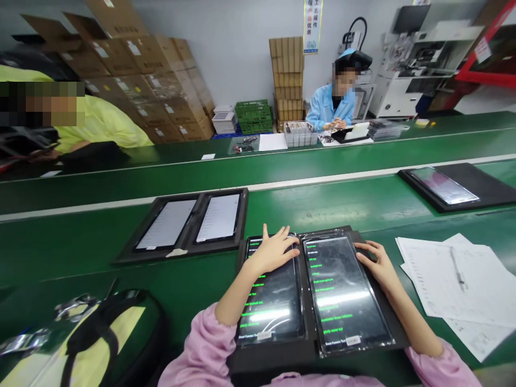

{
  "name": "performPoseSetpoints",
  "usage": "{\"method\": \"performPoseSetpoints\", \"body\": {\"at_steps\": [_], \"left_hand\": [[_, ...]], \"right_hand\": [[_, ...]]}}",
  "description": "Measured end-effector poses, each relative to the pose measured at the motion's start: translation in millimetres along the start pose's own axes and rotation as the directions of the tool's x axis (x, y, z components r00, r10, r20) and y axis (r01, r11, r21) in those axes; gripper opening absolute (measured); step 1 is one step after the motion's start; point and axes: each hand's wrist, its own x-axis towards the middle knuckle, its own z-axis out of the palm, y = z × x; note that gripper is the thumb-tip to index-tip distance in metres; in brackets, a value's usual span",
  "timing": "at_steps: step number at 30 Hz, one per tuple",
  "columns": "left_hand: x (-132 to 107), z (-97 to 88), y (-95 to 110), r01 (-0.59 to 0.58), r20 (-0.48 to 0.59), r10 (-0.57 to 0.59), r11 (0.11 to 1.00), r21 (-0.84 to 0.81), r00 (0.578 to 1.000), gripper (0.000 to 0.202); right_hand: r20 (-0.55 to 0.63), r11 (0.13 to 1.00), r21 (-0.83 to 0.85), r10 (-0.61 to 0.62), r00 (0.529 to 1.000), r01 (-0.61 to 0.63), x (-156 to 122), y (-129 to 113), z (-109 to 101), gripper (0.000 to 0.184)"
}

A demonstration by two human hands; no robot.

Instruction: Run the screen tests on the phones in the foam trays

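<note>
Two tablets lie side by side in a dark foam tray in front of me. The left tablet and the right tablet both show dark screens with lists of green text. My left hand reaches over the upper part of the left tablet, its fingers spread and hiding some of the list. At the upper right edge of the right tablet is my right hand, fingers extended and apart, with the fingertips at the rim. Neither hand grips anything.
Another foam tray with two light-screened tablets sits farther left on the green belt. A third tray with one tablet stands right. Papers with a pen lie right; a black strap lies left. Two people sit across.
</note>
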Motion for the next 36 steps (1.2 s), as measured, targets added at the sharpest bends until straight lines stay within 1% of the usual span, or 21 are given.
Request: {"method": "performPoseSetpoints", "body": {"at_steps": [3, 6, 8, 12, 15, 18, 20, 25, 30, 33, 36], "left_hand": [[-2, 0.7, -4, -0.01, -0.004, 0.01, 1.0, -0.018, 1.0, 0.043], [-2, 0.2, -2, -0.005, -0.004, 0.005, 1.0, -0.008, 1.0, 0.042], [-1, 0.0, 0, -0.001, -0.016, 0.001, 1.0, 0.02, 1.0, 0.039], [1, 0.0, 5, -0.005, -0.058, 0.009, 0.997, 0.072, 0.998, 0.039], [2, -0.1, 8, 0.007, -0.077, 0.0, 0.995, 0.099, 0.997, 0.04], [4, -0.2, 9, 0.014, -0.092, -0.004, 0.995, 0.103, 0.996, 0.041], [5, -0.2, 7, 0.011, -0.097, -0.003, 0.997, 0.078, 0.995, 0.039], [4, -0.7, 1, 0.017, -0.061, -0.018, 1.0, -0.012, 0.998, 0.033], [5, 0.4, 1, 0.006, -0.067, -0.002, 0.998, 0.058, 0.998, 0.033], [5, 1.9, 6, 0.01, -0.098, 0.0, 0.995, 0.095, 0.995, 0.032], [6, 2.8, 12, 0.03, -0.122, -0.009, 0.985, 0.168, 0.992, 0.03]], "right_hand": [[0.002, 1.0, -0.011, 0.006, 1.0, -0.006, -1, -3, -1, 0.044], [0.005, 1.0, -0.012, 0.006, 1.0, -0.006, -2, -5, 0, 0.045], [-0.015, 0.999, 0.008, 0.037, 0.999, -0.037, -2, -6, 2, 0.052], [-0.053, 0.992, 0.073, 0.105, 0.993, -0.101, -2, -4, 6, 0.072], [-0.066, 0.987, 0.116, 0.121, 0.99, -0.113, 1, 0, 8, 0.079], [-0.06, 0.981, 0.157, 0.121, 0.991, -0.11, 4, 3, 8, 0.08], [-0.058, 0.975, 0.177, 0.147, 0.987, -0.134, 5, 3, 8, 0.081], [-0.056, 0.965, 0.188, 0.196, 0.979, -0.182, 4, -2, 8, 0.083], [-0.062, 0.971, 0.176, 0.176, 0.983, -0.163, 3, -5, 9, 0.084], [-0.056, 0.975, 0.158, 0.163, 0.985, -0.153, 3, -4, 8, 0.084], [-0.056, 0.977, 0.153, 0.159, 0.986, -0.149, 1, -4, 8, 0.084]]}}
